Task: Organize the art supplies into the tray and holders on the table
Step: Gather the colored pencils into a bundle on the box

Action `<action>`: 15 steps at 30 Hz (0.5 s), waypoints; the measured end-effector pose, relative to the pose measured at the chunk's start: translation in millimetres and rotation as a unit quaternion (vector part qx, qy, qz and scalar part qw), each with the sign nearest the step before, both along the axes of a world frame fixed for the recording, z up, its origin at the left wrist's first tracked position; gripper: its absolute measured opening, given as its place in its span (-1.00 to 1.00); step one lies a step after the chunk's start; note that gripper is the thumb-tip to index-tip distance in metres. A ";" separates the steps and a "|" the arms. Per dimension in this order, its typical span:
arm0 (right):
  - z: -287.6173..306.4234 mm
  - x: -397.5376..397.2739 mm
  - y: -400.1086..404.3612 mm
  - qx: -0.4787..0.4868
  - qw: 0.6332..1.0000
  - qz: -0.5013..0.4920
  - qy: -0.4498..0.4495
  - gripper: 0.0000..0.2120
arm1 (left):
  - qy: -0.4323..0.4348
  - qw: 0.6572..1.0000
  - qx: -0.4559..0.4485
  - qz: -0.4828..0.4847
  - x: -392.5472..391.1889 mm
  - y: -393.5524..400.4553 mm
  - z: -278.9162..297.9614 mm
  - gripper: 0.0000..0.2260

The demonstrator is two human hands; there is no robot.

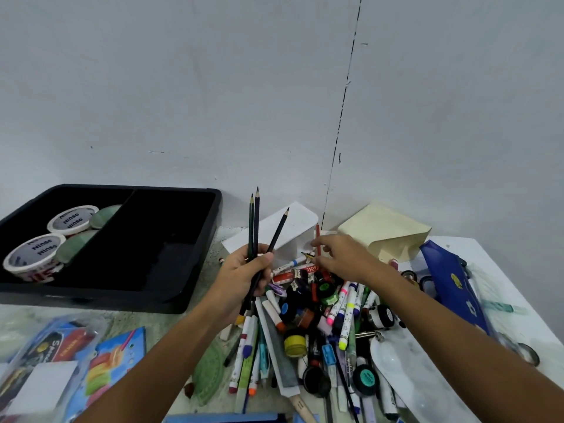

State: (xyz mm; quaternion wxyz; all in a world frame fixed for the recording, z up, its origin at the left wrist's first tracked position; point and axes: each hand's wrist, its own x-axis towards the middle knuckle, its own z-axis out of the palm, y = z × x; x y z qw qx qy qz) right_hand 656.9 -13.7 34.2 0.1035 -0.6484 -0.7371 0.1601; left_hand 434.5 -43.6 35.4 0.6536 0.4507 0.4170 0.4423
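My left hand [244,273] is shut on three dark pencils [255,221] that point up and fan apart. My right hand [341,254] reaches over the far side of the pile of markers, pens and paint pots [320,315], with its fingertips pinching a red pencil [317,236] that stands upright by a white box [293,236]. A black two-compartment tray [171,248] sits at the left. Its left compartment holds two white tape rolls [58,236] and two green pieces, and its right compartment is bare.
A cream paper bag [387,233] leans on the wall behind the pile. A blue pouch [451,279] lies on a white board at the right. Plastic-wrapped colour sets [76,361] lie at the near left, and a green protractor [210,380] sits beside them.
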 end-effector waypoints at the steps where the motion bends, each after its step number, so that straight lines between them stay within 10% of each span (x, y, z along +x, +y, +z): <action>1: -1.4 -1.1 2.0 -0.010 1.000 -0.005 -0.022 -0.61 | -0.003 1.000 -0.001 0.000 -0.6 1.7 0.6 -0.96; 15: -8.4 -10.7 18.7 -0.124 0.985 -0.072 0.095 -0.66 | -0.037 0.999 -0.012 -0.008 -0.7 11.2 -0.1 -0.95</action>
